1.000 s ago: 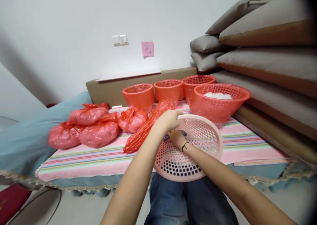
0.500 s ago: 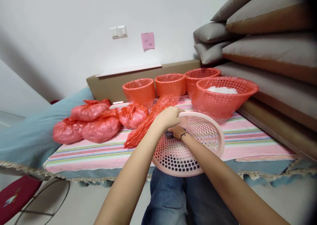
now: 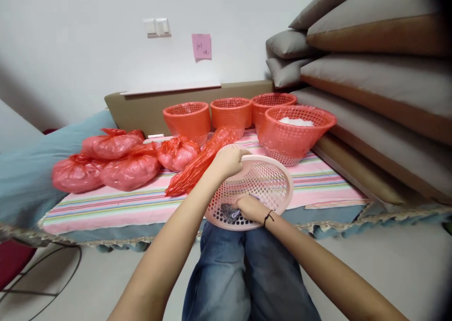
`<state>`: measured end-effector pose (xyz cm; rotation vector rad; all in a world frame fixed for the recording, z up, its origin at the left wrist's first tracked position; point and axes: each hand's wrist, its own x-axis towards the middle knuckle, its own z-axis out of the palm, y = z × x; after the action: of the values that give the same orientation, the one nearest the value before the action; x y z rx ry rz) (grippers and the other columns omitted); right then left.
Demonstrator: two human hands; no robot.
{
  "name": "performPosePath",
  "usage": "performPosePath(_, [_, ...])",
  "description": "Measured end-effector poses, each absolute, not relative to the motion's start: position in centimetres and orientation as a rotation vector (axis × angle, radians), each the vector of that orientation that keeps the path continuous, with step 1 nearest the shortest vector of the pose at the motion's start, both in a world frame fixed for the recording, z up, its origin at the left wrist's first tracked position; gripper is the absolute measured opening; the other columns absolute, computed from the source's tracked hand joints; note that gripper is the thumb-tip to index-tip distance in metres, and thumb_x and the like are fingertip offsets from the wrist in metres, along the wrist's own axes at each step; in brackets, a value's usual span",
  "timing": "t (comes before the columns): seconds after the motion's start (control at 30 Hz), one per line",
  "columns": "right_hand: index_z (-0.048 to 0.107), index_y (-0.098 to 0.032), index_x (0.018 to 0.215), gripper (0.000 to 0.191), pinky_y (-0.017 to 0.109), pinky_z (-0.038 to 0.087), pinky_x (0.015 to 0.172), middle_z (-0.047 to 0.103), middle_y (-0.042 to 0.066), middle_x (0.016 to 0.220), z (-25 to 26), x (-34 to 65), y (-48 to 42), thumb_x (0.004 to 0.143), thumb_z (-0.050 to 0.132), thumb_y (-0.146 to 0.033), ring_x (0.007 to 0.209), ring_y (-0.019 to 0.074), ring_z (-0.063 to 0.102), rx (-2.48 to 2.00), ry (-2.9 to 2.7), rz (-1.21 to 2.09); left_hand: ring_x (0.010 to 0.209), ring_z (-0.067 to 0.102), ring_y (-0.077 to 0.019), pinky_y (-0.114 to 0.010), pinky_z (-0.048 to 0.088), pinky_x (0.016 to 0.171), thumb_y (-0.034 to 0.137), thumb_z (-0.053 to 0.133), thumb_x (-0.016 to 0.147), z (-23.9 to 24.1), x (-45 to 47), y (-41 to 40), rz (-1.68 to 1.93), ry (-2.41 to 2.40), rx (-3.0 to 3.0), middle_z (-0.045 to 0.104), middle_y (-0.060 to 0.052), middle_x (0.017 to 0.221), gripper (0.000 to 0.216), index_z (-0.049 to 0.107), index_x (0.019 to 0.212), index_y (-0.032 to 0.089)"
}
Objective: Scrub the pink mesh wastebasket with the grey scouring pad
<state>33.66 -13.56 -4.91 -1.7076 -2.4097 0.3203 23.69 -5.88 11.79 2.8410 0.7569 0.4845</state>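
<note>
A pale pink perforated basket is tilted toward me at the table's front edge, over my lap. My left hand grips its upper rim. My right hand, with a black band at the wrist, is inside the basket near its lower rim and presses a small grey cloth against the inner wall.
The table has a pink striped cloth. Several tied red plastic bags lie at left, a long one beside the basket. Three red baskets stand at the back, a wider one holds something white. Grey cushions are stacked right.
The pink basket has tipped down and come closer to my lap. My right hand moved with the grey cloth from the basket's upper part to its lower inner wall. The view shifted right.
</note>
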Motion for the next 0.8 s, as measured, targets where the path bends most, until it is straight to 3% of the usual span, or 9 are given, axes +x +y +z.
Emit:
performPosePath(0.27, [0.074,-0.024,0.112,0.043,0.026,0.038,0.066,0.075,0.006,0.094,-5.3,33.4,-18.4,0.086,0.048,-0.003,0.077,0.0179,0.066,-1.56,-2.705,0.192,0.11,0.068,-0.0233,-0.036,0.05,0.099,0.001,0.05,0.074,11.8,23.0,-6.1,0.512,0.744,2.86,0.077,-0.006,0.108,0.057,0.073,0.119,0.026])
performPosePath(0.47, [0.072,-0.024,0.113,0.036,0.027,0.028,0.055,0.069,0.006,0.092,-5.4,32.9,-19.4,0.091,0.048,-0.009,0.064,0.0139,0.056,-1.573,-2.778,0.105,0.109,0.069,-0.0227,-0.034,0.052,0.097,0.0,0.052,0.074,11.3,22.9,-5.7,0.556,0.712,2.907,0.076,-0.005,0.113,0.055,0.073,0.117,0.026])
performPosePath(0.63, [0.071,-0.028,0.116,0.037,0.027,0.027,0.055,0.067,0.005,0.093,-5.4,32.7,-19.6,0.094,0.047,-0.011,0.062,0.0127,0.051,-1.6,-2.77,0.098,0.113,0.066,-0.0234,-0.036,0.053,0.096,0.006,0.058,0.08,9.0,20.6,-7.7,1.102,0.923,2.714,0.069,-0.007,0.128,0.053,0.064,0.129,0.024])
performPosePath(0.8, [0.071,-0.028,0.117,0.036,0.027,0.031,0.056,0.066,0.005,0.095,-5.8,33.0,-19.5,0.095,0.047,-0.012,0.065,0.0136,0.055,-1.589,-2.756,0.083,0.123,0.06,-0.0233,-0.04,0.043,0.11,0.016,0.058,0.086,1.6,16.0,-10.1,1.591,1.209,2.139,0.066,-0.011,0.131,0.045,0.058,0.132,0.02])
